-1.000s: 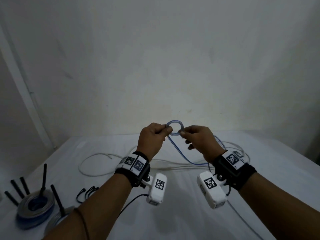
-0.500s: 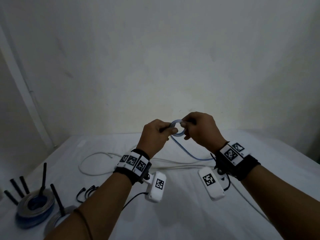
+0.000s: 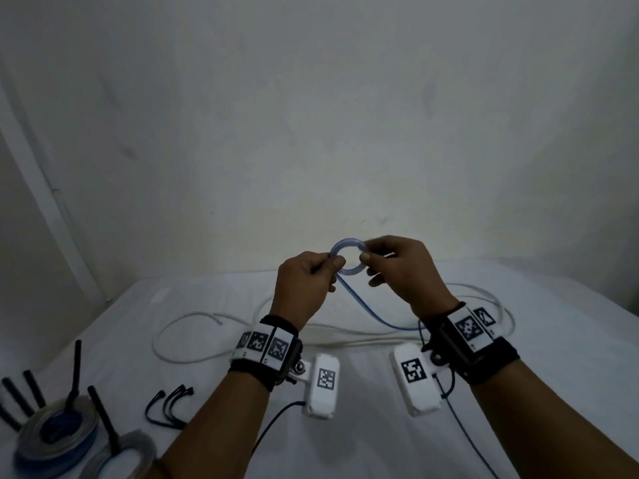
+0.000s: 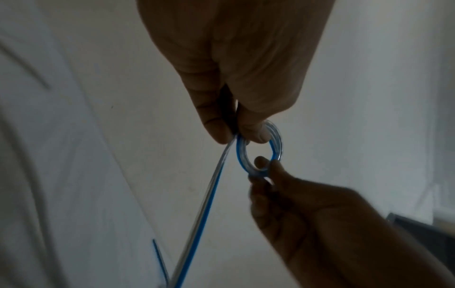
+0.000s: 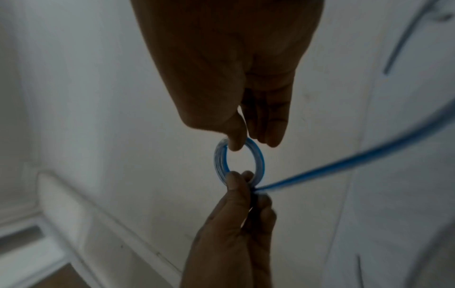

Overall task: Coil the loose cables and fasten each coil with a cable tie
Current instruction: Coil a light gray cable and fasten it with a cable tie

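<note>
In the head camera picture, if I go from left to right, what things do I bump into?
Tied cable coils → loose black cable ties → left hand → small blue coil → right hand.

Left wrist band: black strap behind the fingers, topped with white tiles printed with black square codes.
Left camera: white oblong box under the wrist, one code tile, silver screw, dark cable trailing back.
Right wrist band: black strap, white code tiles.
Right camera: white box, code tile, thin dark cable.
Forearms: bare, no sleeves.
</note>
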